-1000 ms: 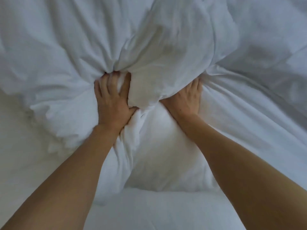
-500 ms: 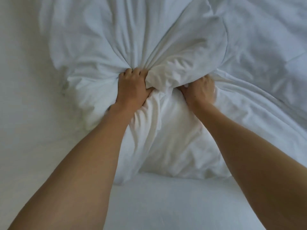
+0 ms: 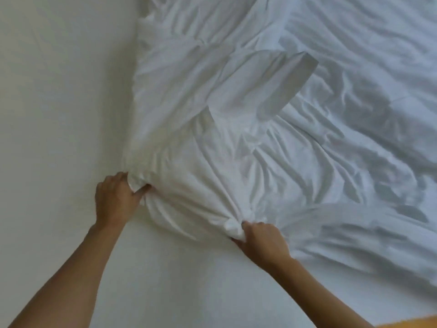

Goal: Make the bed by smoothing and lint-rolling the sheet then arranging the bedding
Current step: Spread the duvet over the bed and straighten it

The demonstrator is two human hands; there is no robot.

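Two hands, left (image 3: 115, 197) and right (image 3: 262, 240), each grip one duvet (image 3: 212, 138).

Both hands (image 3: 189, 216) gripping bunched duvet (image 3: 201, 129)

We note soft, even, cool light across the scene, with grey shadows lying towards three o'clock. At five o'clock, on the bottom edge, an orange surface (image 3: 402, 325) shows; we cannot identify it.
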